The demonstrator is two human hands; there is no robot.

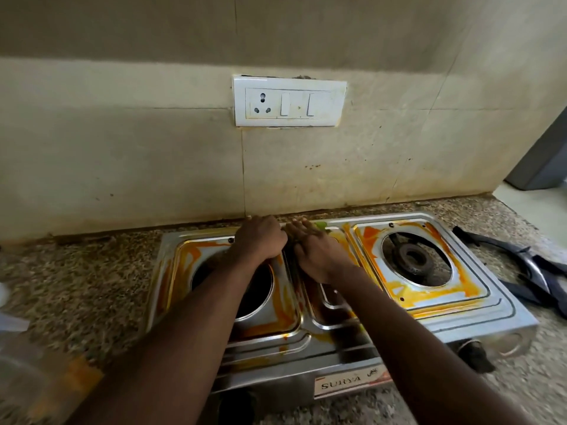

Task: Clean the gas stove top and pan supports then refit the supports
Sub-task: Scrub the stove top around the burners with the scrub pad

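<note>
The steel two-burner gas stove (478, 314) sits on the counter, its top smeared with orange stains and both pan supports off. My left hand (260, 239) rests at the back centre of the stove top with its fingers curled under; whether they grip anything is hidden. Right beside it, my right hand (313, 250) lies with fingers stretched out, pressing on a small green thing (320, 224) near the stove's rear edge. The right burner (414, 259) is exposed; my left forearm covers part of the left burner opening. A dark pan support (534, 271) lies on the counter to the right of the stove.
The speckled stone counter (92, 271) runs along a tiled wall with a white socket and switch plate (288, 102). Blurred containers (18, 348) stand at the left edge. A black knob (474, 358) sticks out of the stove's front right.
</note>
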